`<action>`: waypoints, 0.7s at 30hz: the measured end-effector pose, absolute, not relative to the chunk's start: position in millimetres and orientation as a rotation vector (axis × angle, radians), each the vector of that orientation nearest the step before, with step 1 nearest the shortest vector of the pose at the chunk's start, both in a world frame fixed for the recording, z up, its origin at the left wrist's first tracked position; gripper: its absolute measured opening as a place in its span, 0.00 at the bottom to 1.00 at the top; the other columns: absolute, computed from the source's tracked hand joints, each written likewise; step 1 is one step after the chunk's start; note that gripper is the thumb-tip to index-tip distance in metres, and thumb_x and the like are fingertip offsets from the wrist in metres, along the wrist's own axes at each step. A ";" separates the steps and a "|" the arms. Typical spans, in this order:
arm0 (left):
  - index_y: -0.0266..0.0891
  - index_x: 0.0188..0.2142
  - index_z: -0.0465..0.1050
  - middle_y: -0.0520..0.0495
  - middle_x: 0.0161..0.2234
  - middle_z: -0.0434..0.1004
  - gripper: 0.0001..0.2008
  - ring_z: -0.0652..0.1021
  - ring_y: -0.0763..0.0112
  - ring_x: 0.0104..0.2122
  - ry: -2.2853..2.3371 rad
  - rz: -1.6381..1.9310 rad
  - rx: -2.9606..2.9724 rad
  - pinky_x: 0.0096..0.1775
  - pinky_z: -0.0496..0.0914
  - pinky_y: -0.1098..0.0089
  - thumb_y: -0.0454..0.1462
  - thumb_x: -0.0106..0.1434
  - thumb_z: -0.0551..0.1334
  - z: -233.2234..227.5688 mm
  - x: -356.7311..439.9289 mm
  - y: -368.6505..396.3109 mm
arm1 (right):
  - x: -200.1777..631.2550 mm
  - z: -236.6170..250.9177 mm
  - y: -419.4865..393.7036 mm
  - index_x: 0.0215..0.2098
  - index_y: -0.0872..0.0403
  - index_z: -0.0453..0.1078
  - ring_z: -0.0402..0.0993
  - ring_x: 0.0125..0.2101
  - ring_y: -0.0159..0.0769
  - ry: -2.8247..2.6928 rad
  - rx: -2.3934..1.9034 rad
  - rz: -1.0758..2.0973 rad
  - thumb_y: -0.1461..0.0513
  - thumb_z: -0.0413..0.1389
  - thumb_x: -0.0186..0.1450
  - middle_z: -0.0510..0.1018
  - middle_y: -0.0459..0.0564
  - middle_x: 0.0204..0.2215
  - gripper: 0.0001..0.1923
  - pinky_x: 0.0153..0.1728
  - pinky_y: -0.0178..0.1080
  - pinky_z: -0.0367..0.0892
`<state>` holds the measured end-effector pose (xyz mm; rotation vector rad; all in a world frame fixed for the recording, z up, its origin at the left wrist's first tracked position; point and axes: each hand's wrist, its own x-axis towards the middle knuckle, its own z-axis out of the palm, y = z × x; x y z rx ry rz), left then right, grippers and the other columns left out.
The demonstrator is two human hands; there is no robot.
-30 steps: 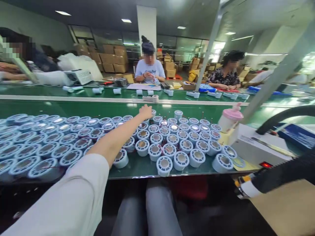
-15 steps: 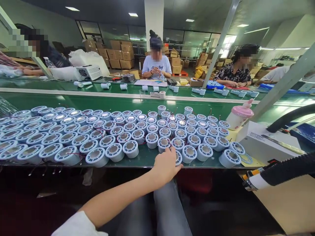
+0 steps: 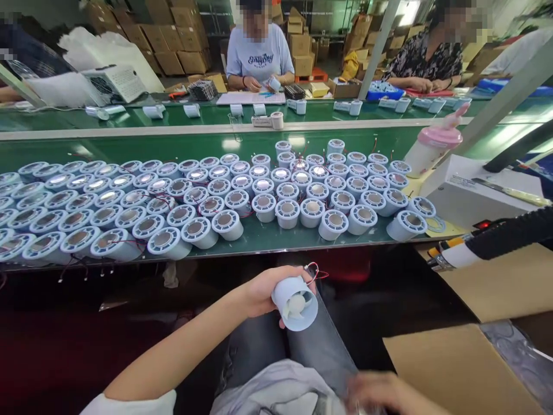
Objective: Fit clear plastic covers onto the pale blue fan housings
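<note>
My left hand (image 3: 259, 291) grips a pale blue round fan housing (image 3: 294, 302) above my lap, its white blades facing me and a red wire (image 3: 314, 270) curling from its top. My right hand (image 3: 389, 393) is blurred at the bottom edge, low over grey cloth on my lap; whether it holds anything does not show. Several more pale blue fan housings (image 3: 224, 222) stand in rows on the green conveyor table (image 3: 268, 239) in front of me.
A pink-capped bottle (image 3: 432, 151) and a white machine box (image 3: 470, 193) stand at the right of the table. A black hose with a tool tip (image 3: 458, 253) hangs at right. Cardboard (image 3: 458, 369) lies at lower right. People work across the far belt (image 3: 216, 114).
My left hand drew back from the far rows to the table's front edge, took one fan housing and brought it down to my lap. The camera tilted downward. My right hand came into view.
</note>
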<state>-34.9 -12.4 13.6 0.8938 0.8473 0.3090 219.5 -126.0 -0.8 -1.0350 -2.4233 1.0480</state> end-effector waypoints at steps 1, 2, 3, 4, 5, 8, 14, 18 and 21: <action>0.35 0.33 0.70 0.46 0.30 0.71 0.22 0.70 0.74 0.24 0.835 0.266 0.905 0.22 0.65 0.74 0.53 0.58 0.54 9.9 -32.2 -13.1 | 221.3 -3.7 -119.6 0.55 0.44 0.67 0.70 0.49 0.45 -2.417 -1.050 1.036 0.56 0.56 0.67 0.71 0.53 0.52 0.18 0.44 0.46 0.73; 0.35 0.33 0.70 0.46 0.30 0.71 0.21 0.69 0.74 0.22 0.825 0.223 0.917 0.20 0.63 0.74 0.52 0.58 0.55 7.1 -29.4 -13.5 | 221.1 -6.0 -112.0 0.57 0.44 0.65 0.70 0.50 0.47 -2.422 -1.066 0.980 0.57 0.56 0.67 0.70 0.55 0.53 0.20 0.45 0.47 0.72; 0.34 0.33 0.71 0.46 0.29 0.71 0.21 0.68 0.75 0.20 0.818 0.182 0.933 0.18 0.60 0.75 0.51 0.57 0.55 5.1 -26.6 -13.7 | 219.1 -7.5 -103.5 0.59 0.44 0.64 0.69 0.51 0.49 -2.438 -1.083 0.875 0.57 0.55 0.67 0.69 0.57 0.54 0.22 0.46 0.48 0.72; 0.35 0.33 0.71 0.47 0.29 0.71 0.20 0.67 0.76 0.19 0.812 0.144 0.956 0.15 0.57 0.75 0.50 0.57 0.56 4.0 -23.9 -13.9 | 215.5 -8.1 -94.8 0.60 0.45 0.64 0.69 0.51 0.51 -2.462 -1.107 0.724 0.58 0.54 0.67 0.69 0.59 0.54 0.23 0.46 0.50 0.72; 0.35 0.34 0.72 0.47 0.29 0.71 0.19 0.66 0.76 0.18 0.812 0.115 0.988 0.14 0.55 0.75 0.49 0.58 0.56 3.6 -21.6 -13.9 | 210.7 -7.7 -86.4 0.60 0.46 0.64 0.68 0.51 0.52 -2.487 -1.134 0.548 0.59 0.54 0.67 0.68 0.61 0.54 0.23 0.45 0.52 0.71; 0.36 0.35 0.73 0.51 0.25 0.69 0.16 0.65 0.75 0.18 0.848 0.090 1.113 0.15 0.55 0.75 0.47 0.60 0.56 6.9 -18.8 -14.8 | 195.5 -2.8 -67.7 0.59 0.50 0.66 0.70 0.47 0.54 -2.531 -1.200 0.208 0.61 0.54 0.66 0.70 0.63 0.53 0.22 0.40 0.53 0.73; 0.40 0.38 0.77 0.48 0.38 0.75 0.11 0.72 0.66 0.38 0.948 0.209 1.690 0.41 0.65 0.70 0.39 0.64 0.56 25.9 -23.4 -28.1 | 189.4 -0.6 -64.4 0.42 0.53 0.74 0.70 0.46 0.52 -2.535 -1.251 0.272 0.63 0.58 0.62 0.71 0.60 0.53 0.10 0.37 0.50 0.75; 0.42 0.40 0.75 0.48 0.40 0.72 0.09 0.73 0.66 0.39 1.018 0.345 1.863 0.45 0.66 0.67 0.40 0.62 0.60 27.6 -23.4 -37.5 | 193.9 -1.8 -67.5 0.29 0.52 0.71 0.70 0.48 0.48 -2.392 -1.254 0.748 0.66 0.63 0.57 0.70 0.53 0.52 0.06 0.40 0.46 0.74; 0.46 0.47 0.73 0.48 0.44 0.71 0.25 0.73 0.63 0.44 0.987 0.495 1.767 0.48 0.67 0.65 0.44 0.50 0.72 16.7 -23.9 -39.5 | 195.7 2.8 -68.3 0.28 0.52 0.70 0.71 0.48 0.44 -2.139 -1.259 1.041 0.61 0.60 0.62 0.70 0.52 0.50 0.06 0.45 0.45 0.71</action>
